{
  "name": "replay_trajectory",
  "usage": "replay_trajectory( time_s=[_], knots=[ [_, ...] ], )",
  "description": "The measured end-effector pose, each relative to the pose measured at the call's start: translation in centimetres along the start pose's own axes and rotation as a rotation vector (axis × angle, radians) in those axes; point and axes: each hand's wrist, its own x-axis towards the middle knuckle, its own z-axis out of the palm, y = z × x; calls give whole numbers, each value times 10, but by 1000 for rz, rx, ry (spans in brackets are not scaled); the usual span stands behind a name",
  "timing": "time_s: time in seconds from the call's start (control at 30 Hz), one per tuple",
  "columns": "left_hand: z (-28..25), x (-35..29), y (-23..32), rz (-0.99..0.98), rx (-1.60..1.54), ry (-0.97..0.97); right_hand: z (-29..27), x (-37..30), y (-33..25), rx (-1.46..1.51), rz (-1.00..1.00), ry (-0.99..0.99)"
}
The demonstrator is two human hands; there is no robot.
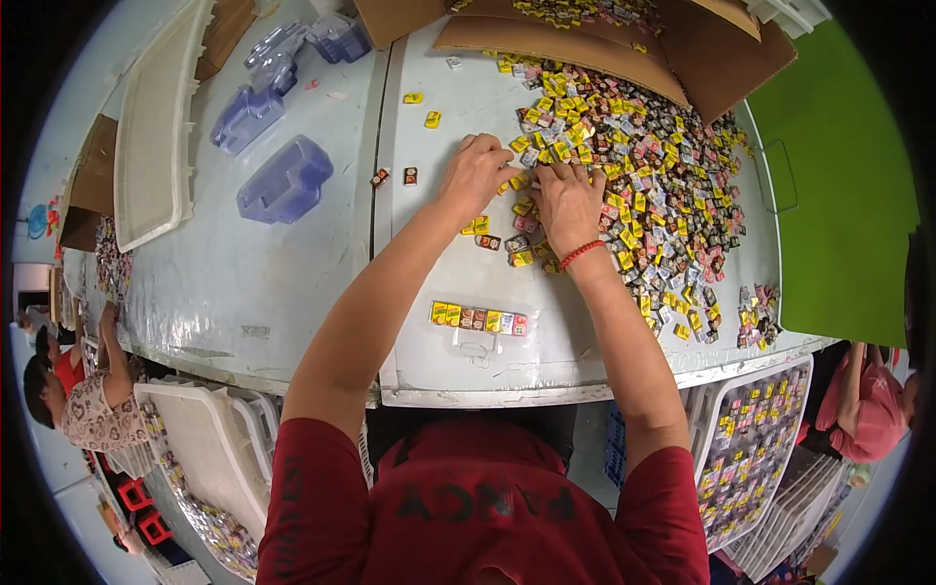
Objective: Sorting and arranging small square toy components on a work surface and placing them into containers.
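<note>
A person's left hand (pixel 476 175) and right hand (pixel 568 203) curled at the edge of a heap of small, glossy, multicoloured rectangular packets (pixel 663 180), upper right; whether they gripped any was unclear. A straight packet row (pixel 478 319) lay mid-frame; translucent blue plastic trays (pixel 286 181) sat upper left.

Bright, fairly sharp, glare-streaked by the near left corner of the table (pixel 302 278), bowed and blackened toward the sides

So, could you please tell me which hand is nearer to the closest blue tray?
Left. The left hand is apart from the blue tray, to its right; the right hand is farther right, at the edge of the packet pile.
</note>
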Motion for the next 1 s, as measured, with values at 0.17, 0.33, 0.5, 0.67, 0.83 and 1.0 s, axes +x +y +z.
replay_trajectory(
  time_s=[0.17,0.33,0.5,0.67,0.83,1.0],
  knots=[
    [-3,-6,2,-86,39,9,-6,-15,-3,-23,-68,92],
    [7,9,1,46,-78,-76,-5,-25,2,-9,-108,161],
    [18,15,-4,161,-117,-88,-3,-24,2,97,-85,151],
    [23,26,-11,225,-77,-146,11,-15,7,105,-85,181],
    [20,16,-2,204,-14,-46,5,-5,17,150,-119,142],
    [-1,8,-11,135,-2,36,-9,-5,16,28,-258,177]
  ],
)
